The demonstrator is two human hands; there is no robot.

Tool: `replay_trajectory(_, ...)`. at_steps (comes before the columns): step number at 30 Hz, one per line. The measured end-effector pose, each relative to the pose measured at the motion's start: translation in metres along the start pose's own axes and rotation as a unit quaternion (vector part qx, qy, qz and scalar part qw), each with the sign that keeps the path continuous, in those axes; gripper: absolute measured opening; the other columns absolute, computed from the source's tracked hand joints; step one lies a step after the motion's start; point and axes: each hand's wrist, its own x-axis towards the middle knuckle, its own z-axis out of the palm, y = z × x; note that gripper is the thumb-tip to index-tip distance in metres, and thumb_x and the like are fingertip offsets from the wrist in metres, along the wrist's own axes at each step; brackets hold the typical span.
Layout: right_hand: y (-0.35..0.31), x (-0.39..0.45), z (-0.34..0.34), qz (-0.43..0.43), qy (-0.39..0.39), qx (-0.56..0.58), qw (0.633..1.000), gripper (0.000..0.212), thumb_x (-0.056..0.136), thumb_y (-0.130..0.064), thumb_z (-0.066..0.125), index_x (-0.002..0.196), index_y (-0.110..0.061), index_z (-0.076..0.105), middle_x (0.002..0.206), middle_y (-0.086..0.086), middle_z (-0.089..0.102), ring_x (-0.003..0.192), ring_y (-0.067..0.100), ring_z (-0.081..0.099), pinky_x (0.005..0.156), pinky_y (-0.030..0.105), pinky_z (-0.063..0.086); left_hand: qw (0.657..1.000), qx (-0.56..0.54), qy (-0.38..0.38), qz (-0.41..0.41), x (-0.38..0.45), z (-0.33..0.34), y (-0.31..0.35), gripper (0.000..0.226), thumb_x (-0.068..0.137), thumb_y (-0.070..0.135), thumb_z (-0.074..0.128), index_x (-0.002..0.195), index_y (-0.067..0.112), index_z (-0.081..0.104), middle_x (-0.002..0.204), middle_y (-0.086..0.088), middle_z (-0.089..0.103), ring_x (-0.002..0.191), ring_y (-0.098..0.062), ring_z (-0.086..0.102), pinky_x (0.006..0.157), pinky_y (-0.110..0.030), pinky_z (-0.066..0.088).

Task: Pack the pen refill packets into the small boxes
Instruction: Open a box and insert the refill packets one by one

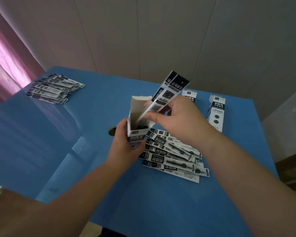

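Sliding a Bundle of Refill Packets into the Open Box

Your left hand (126,147) is curled round the lower half of the small box (137,127), holding it upright above the middle of the blue table (75,134) with its top flap standing open. Your right hand (176,117) pinches a bundle of refill packets (167,96) between thumb and fingers; their lower ends are already inside the mouth of the box, tilted toward the far right. Bring the bundle closer to upright before you push, so the ends do not catch on the box wall, and keep the flap clear. More packets lie fanned (174,154) just beside the box toward the near edge, another pile (53,88) sits at the far left corner, and two boxes (216,112) stand near the far right edge.
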Motion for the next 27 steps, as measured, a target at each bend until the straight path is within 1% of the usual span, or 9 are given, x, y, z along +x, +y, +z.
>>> replay_trajectory(4,-0.001,0.001,-0.004,-0.006,-0.025,-0.065,0.998,0.024,0.079,-0.044,0.08,0.1,-0.039,0.069,0.093,-0.012,0.07,0.078,0.003,0.062,0.066,0.029,0.051,1.0,-0.001,0.005,-0.009,0.0,-0.001,-0.002,0.085,0.076,0.005,0.074,0.116,0.073,0.04,0.106,0.036,0.061,0.092,0.007,0.066,0.07,-0.01,0.052)
replay_trajectory(7,0.001,0.0,-0.007,-0.025,-0.025,-0.03,0.999,0.032,0.08,-0.039,0.081,0.108,-0.041,0.066,0.097,-0.021,0.068,0.077,0.002,0.061,0.066,0.019,0.047,1.0,-0.007,0.012,-0.017,0.001,-0.001,-0.004,0.084,0.076,0.006,0.074,0.114,0.073,0.04,0.106,0.036,0.061,0.093,0.008,0.066,0.07,-0.01,0.053)
replay_trajectory(10,0.005,-0.001,-0.011,-0.05,-0.035,-0.023,0.998,0.03,0.082,-0.036,0.08,0.108,-0.041,0.067,0.1,-0.024,0.068,0.077,-0.001,0.06,0.066,0.012,0.044,1.0,-0.012,0.008,-0.026,0.001,0.0,-0.005,0.083,0.076,0.009,0.075,0.114,0.074,0.04,0.107,0.035,0.06,0.095,0.005,0.066,0.073,-0.013,0.054)
replay_trajectory(14,0.032,-0.002,-0.015,-0.042,0.024,-0.011,0.999,0.018,0.089,-0.031,0.073,0.105,-0.039,0.069,0.097,-0.026,0.067,0.074,-0.003,0.059,0.064,0.007,0.044,0.999,-0.022,0.012,-0.036,0.001,-0.001,-0.009,0.077,0.078,0.011,0.076,0.111,0.072,0.043,0.102,0.029,0.064,0.089,0.004,0.067,0.07,-0.011,0.052)
replay_trajectory(16,0.055,-0.003,-0.015,0.014,0.021,-0.093,0.995,0.019,0.092,-0.033,0.069,0.11,-0.039,0.067,0.099,-0.025,0.066,0.077,-0.001,0.059,0.068,0.011,0.047,0.999,-0.022,0.015,-0.036,0.001,-0.001,-0.01,0.078,0.08,0.006,0.078,0.109,0.071,0.044,0.1,0.029,0.064,0.088,0.005,0.067,0.069,-0.009,0.051)
replay_trajectory(17,0.067,-0.003,-0.013,0.051,-0.008,-0.159,0.986,0.026,0.092,-0.037,0.068,0.118,-0.035,0.066,0.105,-0.022,0.066,0.083,-0.001,0.06,0.077,0.019,0.052,0.999,-0.02,0.015,-0.037,0.001,-0.001,-0.011,0.081,0.081,0.002,0.078,0.109,0.07,0.044,0.099,0.03,0.064,0.088,0.005,0.068,0.069,-0.008,0.051)
replay_trajectory(20,0.099,-0.009,0.001,0.121,-0.109,-0.322,0.933,0.045,0.091,-0.049,0.066,0.129,-0.025,0.063,0.124,-0.006,0.064,0.107,0.016,0.063,0.088,0.035,0.052,0.999,-0.012,0.016,-0.044,0.0,-0.001,-0.012,0.084,0.081,-0.002,0.079,0.106,0.071,0.044,0.095,0.031,0.065,0.086,0.006,0.068,0.066,-0.005,0.05)
replay_trajectory(23,0.114,-0.014,0.016,0.118,-0.126,-0.37,0.913,0.041,0.094,-0.047,0.062,0.125,-0.02,0.064,0.116,0.001,0.061,0.108,0.024,0.06,0.088,0.041,0.054,0.999,-0.002,0.024,-0.043,-0.001,-0.002,-0.011,0.086,0.08,-0.001,0.08,0.106,0.072,0.043,0.095,0.033,0.063,0.086,0.008,0.068,0.066,-0.002,0.048)
replay_trajectory(27,0.119,-0.013,0.024,0.11,-0.12,-0.384,0.909,0.029,0.097,-0.038,0.061,0.111,-0.014,0.067,0.103,0.0,0.056,0.1,0.023,0.058,0.084,0.041,0.054,0.999,-0.005,0.021,-0.049,-0.001,-0.003,-0.01,0.088,0.08,-0.002,0.08,0.107,0.072,0.042,0.099,0.033,0.063,0.089,0.007,0.068,0.067,-0.003,0.049)
